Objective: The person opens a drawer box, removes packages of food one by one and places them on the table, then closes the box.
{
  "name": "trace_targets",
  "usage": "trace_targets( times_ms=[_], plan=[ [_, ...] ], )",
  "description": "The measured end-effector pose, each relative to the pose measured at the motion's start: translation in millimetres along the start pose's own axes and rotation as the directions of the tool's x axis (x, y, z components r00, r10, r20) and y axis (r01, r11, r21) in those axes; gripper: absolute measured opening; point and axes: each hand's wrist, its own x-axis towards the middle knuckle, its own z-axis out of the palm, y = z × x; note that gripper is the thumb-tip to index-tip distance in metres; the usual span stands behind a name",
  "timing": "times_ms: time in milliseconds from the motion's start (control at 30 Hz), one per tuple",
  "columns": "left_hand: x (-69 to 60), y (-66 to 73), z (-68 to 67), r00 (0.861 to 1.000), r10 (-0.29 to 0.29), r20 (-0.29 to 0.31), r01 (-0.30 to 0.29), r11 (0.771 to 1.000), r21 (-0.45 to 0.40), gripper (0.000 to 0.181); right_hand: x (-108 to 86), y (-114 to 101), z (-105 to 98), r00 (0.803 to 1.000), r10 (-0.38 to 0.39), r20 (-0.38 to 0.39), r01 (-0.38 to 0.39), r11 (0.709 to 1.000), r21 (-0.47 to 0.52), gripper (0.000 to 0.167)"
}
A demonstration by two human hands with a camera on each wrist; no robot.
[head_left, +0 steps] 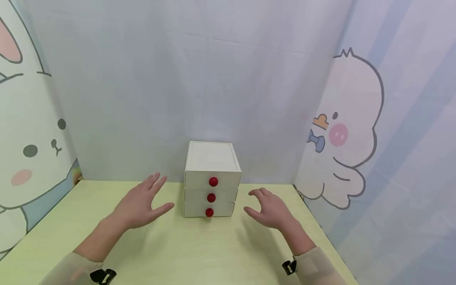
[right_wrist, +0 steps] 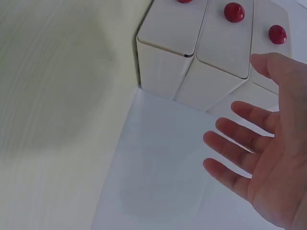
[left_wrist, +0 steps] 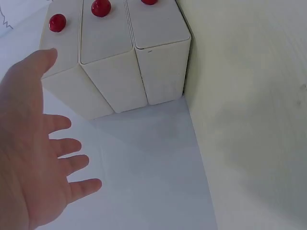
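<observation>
A white three-drawer box (head_left: 213, 156) stands at the back middle of the table, its drawers all pushed in. Each drawer front carries a round red knob (head_left: 213, 181). To the left of the box, my left hand (head_left: 137, 204) hovers with fingers spread and touches nothing. My right hand (head_left: 269, 208) is held in the air on the other side, its fingers loosely bent and apart from the box. In the left wrist view the drawers (left_wrist: 108, 43) lie beyond the thumb. The right wrist view shows the drawer box (right_wrist: 168, 62) past my fingertips.
The pale yellow table (head_left: 199, 253) ends at a light grey-blue curtain (head_left: 228, 87) right behind the box. Printed curtains with a rabbit (head_left: 32, 166) and a chick (head_left: 350, 99) flank its left and right sides.
</observation>
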Motion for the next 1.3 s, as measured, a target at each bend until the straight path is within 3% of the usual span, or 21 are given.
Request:
trace_targets(
  times_ms=[100, 200, 433, 733, 1033, 1300],
  plan=[
    [5.9, 1.3, -2.7, 1.000, -0.007, -0.022, 0.006, 0.999, -0.044, 0.084, 2.1, -5.9, -1.6, 0.999, 0.007, -0.041, -0.005, 0.999, 0.042, 0.037],
    [14.9, 3.6, -7.3, 0.999, -0.027, -0.029, 0.024, 0.996, -0.090, 0.078, 5.4, -12.8, -3.5, 0.997, 0.013, -0.077, -0.006, 0.996, 0.093, 0.030],
    [50.1, 13.9, -19.0, 0.999, -0.033, -0.016, 0.030, 0.987, -0.158, 0.076, 16.2, -32.3, -4.0, 0.995, -0.013, -0.100, 0.031, 0.982, 0.185, 0.038],
    [104.6, 22.7, -26.4, 0.998, -0.040, 0.052, 0.052, 0.965, -0.258, 0.078, 32.6, -58.6, 2.4, 0.987, -0.092, -0.131, 0.124, 0.958, 0.260, 0.048],
    [152.5, 27.2, -25.8, 0.993, -0.021, 0.114, 0.049, 0.966, -0.255, 0.074, 53.0, -83.2, 7.6, 0.988, -0.109, -0.112, 0.137, 0.947, 0.289, 0.054],
    [177.2, 32.8, -18.7, 0.986, -0.015, 0.163, 0.049, 0.977, -0.208, 0.076, 68.6, -91.6, 14.8, 0.989, -0.129, -0.071, 0.145, 0.931, 0.334, 0.049]
  ],
)
